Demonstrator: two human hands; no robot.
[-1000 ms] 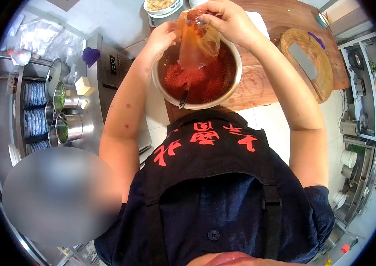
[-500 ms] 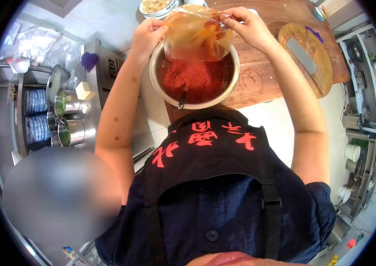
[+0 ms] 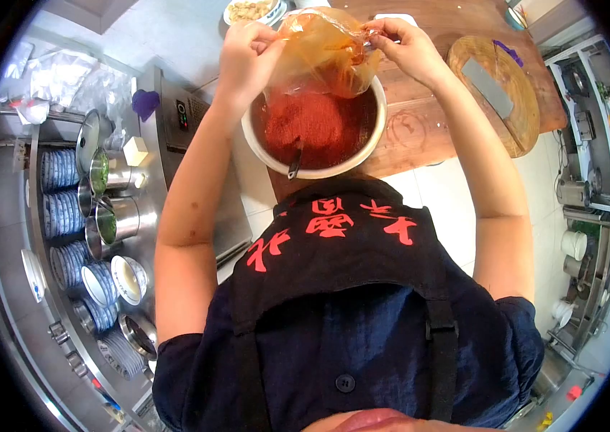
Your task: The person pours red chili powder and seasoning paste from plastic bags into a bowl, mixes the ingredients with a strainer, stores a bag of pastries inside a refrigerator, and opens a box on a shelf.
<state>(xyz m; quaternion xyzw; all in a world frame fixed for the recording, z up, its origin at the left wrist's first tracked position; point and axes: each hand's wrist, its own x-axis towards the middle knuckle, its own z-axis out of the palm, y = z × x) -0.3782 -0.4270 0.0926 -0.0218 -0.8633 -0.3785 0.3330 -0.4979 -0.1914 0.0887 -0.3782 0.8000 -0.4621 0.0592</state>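
Observation:
A clear plastic bag (image 3: 323,54), stained orange-red inside, hangs over the far side of a large metal bowl (image 3: 250,140). My left hand (image 3: 251,61) pinches the bag's left edge between thumb and fingers. At the bag's upper right, my right hand (image 3: 405,49) grips its gathered, red-smeared edge. Below the bag, coarse red chili powder (image 3: 312,126) is heaped in the bowl. A utensil with a dark handle (image 3: 295,160) stands in the powder and leans on the near rim; its working end is buried.
The bowl stands on a wooden table (image 3: 434,140). To the right lie a round chopping board (image 3: 524,129) and a cleaver (image 3: 487,88). A bowl of pale food pieces (image 3: 251,10) is at the back. Stacked blue-and-white bowls (image 3: 60,191) and metal pots (image 3: 126,216) line the left.
My left hand has shifted slightly up and right along the bag, which now looks more bunched. The blurred patch at lower left is gone, and stacked bowls show there.

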